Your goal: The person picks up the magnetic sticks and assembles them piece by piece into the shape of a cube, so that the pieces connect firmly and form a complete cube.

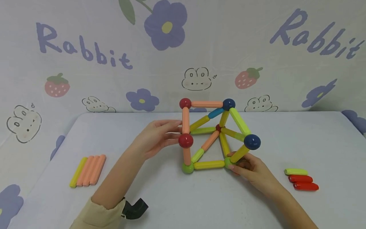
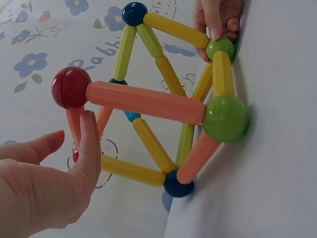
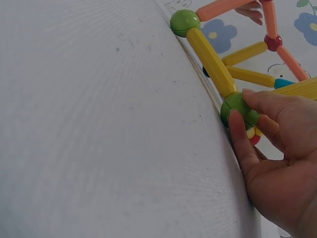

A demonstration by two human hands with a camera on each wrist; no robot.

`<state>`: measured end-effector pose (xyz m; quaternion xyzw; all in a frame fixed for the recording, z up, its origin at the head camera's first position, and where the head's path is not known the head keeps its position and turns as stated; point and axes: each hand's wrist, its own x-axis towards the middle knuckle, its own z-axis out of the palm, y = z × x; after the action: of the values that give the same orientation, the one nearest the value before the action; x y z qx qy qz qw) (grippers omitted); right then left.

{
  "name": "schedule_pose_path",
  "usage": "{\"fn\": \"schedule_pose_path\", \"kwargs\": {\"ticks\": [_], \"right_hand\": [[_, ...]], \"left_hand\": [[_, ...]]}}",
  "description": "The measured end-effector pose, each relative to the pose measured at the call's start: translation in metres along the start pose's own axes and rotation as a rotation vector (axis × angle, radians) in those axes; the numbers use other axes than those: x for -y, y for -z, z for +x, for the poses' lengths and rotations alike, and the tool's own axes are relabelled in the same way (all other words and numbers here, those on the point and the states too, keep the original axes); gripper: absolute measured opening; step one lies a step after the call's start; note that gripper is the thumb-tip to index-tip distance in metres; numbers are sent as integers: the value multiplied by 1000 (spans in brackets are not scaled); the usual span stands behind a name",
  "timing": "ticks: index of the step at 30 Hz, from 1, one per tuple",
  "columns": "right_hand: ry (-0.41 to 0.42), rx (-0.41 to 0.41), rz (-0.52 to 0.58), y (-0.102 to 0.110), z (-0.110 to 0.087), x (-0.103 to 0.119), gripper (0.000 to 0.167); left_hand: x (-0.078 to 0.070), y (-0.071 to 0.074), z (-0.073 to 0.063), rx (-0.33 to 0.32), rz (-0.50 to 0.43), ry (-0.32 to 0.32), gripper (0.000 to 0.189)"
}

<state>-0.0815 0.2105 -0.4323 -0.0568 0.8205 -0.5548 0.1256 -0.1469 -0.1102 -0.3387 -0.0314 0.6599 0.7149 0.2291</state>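
A box-shaped frame of magnetic rods and balls stands on the table, with a yellow rod [image 1: 209, 164] along its near bottom edge. Red balls [image 1: 186, 140] mark its upper left corners and dark blue balls [image 1: 252, 142] its upper right ones. My left hand [image 1: 155, 138] is at the left side, its fairly straight fingers against the salmon rods [image 2: 148, 101]; some fingertips are hidden behind them. With thumb and fingers, my right hand [image 1: 253, 171] pinches the green ball [image 3: 237, 109] at the near right bottom corner. Another green ball [image 1: 187, 167] sits at the near left.
On the left lie a yellow rod [image 1: 78, 172] and several salmon rods [image 1: 91, 170] side by side. At the right are a lime rod [image 1: 296, 171] and two red rods [image 1: 306, 186]. A black curved piece [image 1: 135, 210] shows by the left sleeve. Printed cloth [image 1: 211, 54] hangs behind.
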Motion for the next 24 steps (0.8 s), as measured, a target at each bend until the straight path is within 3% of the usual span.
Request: {"fn": "schedule_pose_path", "kwargs": {"ticks": [9,14,18,21,24], "right_hand": [[-53,56,11,17,-8,1,52],[-44,18,-90,36,-23,-1,48],[57,-60,-200,56,-37,-7,40],[130,-131,-281,73,-48,-14,35],[114,-184,-341,87,-58,-20,33]], "left_hand": [[23,42,-41,-16,53,-75,54],[38,70,-69,-105,53,-137,56],[49,95,-88,-204,112,-155,55],[55,116,-102,-277,168,-136,57],[61,139,-113,-365,264,-107,61]]}}
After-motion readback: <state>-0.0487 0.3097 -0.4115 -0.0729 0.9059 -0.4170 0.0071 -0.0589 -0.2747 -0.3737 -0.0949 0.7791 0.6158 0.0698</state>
